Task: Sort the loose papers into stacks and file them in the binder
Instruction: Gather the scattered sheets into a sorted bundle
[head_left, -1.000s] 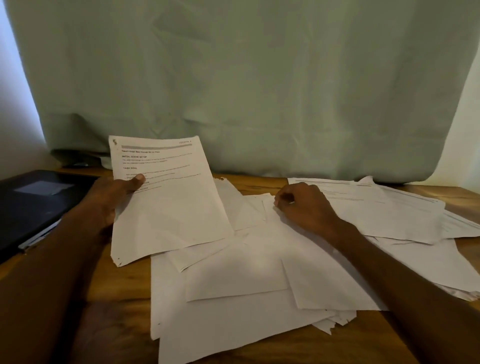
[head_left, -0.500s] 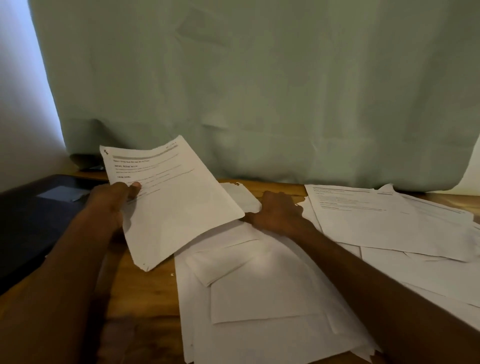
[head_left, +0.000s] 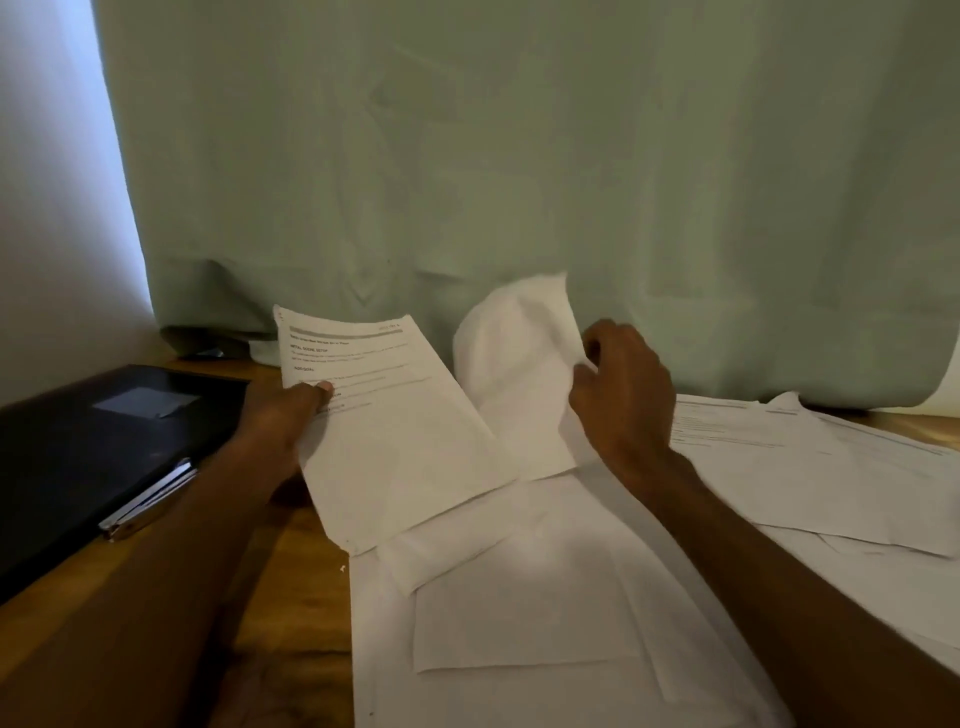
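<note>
While both hands are raised over the wooden table (head_left: 291, 571):
Left hand (head_left: 280, 415): thumb pinning printed sheet (head_left: 395, 441).
Right hand (head_left: 621, 395): fingers curled, pinching blank sheet (head_left: 519, 364), lifted and curling.
Loose papers (head_left: 545, 597): spread centre-right.
Binder (head_left: 93, 457): closed, far left.

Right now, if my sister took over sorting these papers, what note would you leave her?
Left hand: holds a printed sheet up, thumb on its face.
Right hand: pinches a blank sheet by its edge, lifted and curling off the pile.
Pile: loose sheets lie overlapping in the middle of the table; more printed sheets lie to the right.
Binder: black, shut, flat at the left.
Done: two sheets picked up; no neat stacks show.
Left: sort all the sheets into stacks, open the binder, file them.
</note>
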